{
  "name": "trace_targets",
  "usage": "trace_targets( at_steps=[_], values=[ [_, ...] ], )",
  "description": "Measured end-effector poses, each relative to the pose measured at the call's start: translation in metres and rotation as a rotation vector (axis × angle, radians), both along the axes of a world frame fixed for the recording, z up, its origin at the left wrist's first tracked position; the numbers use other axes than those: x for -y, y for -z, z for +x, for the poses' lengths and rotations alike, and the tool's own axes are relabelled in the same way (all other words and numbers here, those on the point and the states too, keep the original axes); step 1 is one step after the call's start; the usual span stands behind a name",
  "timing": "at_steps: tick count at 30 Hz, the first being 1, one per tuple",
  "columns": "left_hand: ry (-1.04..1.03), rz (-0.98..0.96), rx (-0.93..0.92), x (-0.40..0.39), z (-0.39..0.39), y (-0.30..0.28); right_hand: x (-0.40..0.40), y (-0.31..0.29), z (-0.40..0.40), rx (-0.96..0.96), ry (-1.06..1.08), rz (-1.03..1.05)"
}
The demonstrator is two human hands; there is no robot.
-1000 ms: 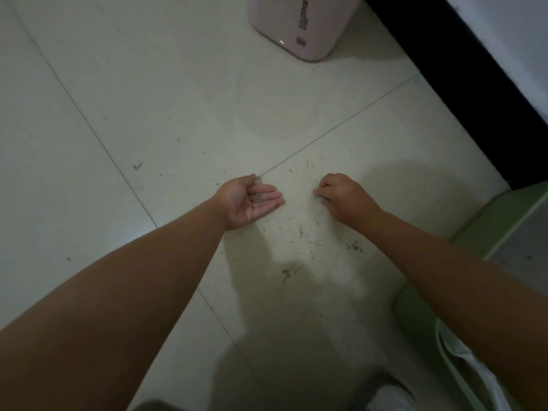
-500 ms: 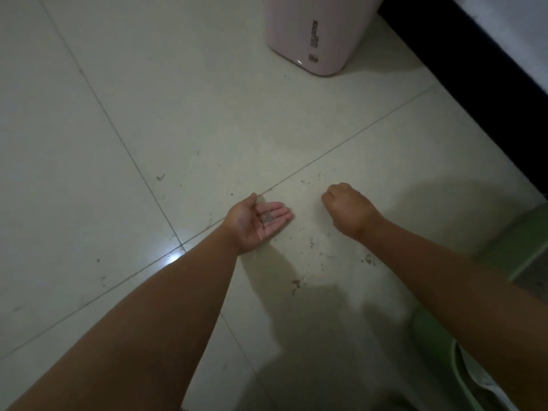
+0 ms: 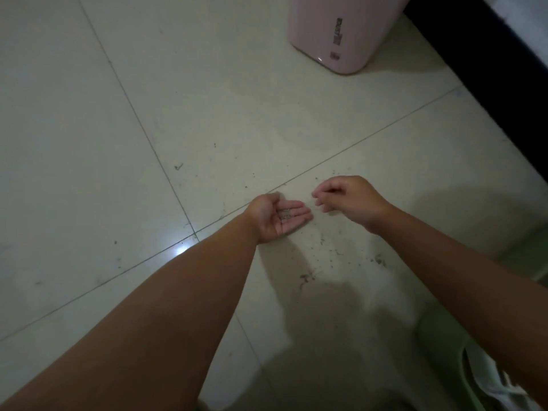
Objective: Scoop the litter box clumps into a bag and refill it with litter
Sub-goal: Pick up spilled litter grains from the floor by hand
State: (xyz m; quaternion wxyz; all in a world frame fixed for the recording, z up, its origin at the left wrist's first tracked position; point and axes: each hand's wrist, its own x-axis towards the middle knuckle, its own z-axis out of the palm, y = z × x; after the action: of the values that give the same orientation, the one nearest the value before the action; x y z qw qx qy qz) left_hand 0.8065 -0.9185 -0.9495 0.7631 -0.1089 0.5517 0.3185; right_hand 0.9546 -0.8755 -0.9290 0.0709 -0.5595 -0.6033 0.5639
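Head view: left hand [image 3: 278, 216] at frame centre lies palm up with fingers straight, cupping a small heap of grey litter grains [image 3: 286, 214]; more stray grains [image 3: 329, 247] dot the floor [image 3: 118, 143] just below and right of it. Right hand [image 3: 345, 197], just right of the left, has its fingers curled toward the thumb; whether they pinch a grain, cannot tell. Judgement: grains are light, hard, loose and prone to roll, so pinch singly at fingertips and keep the palm level.

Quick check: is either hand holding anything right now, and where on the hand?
The left hand lies palm up with a few litter grains on its open palm. The right hand has curled fingers; anything pinched cannot be told.
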Motion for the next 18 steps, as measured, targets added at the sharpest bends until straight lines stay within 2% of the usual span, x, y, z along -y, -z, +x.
trace_targets(
  at_steps=[3, 7, 15, 18],
  values=[
    [0.059, -0.008, -0.017, 0.001, 0.0, 0.003, -0.012, 0.009, 0.019, 0.335, -0.087, 0.323],
    [0.081, -0.014, -0.04, 0.001, -0.001, 0.012, -0.014, 0.026, 0.034, 0.506, -0.335, 0.393],
    [0.105, -0.022, -0.124, -0.006, 0.008, 0.014, -0.011, 0.04, 0.034, 0.532, -0.587, 0.492],
    [0.104, -0.021, -0.116, -0.005, 0.006, 0.018, -0.006, 0.048, 0.04, 0.446, -0.617, 0.731]
  ],
)
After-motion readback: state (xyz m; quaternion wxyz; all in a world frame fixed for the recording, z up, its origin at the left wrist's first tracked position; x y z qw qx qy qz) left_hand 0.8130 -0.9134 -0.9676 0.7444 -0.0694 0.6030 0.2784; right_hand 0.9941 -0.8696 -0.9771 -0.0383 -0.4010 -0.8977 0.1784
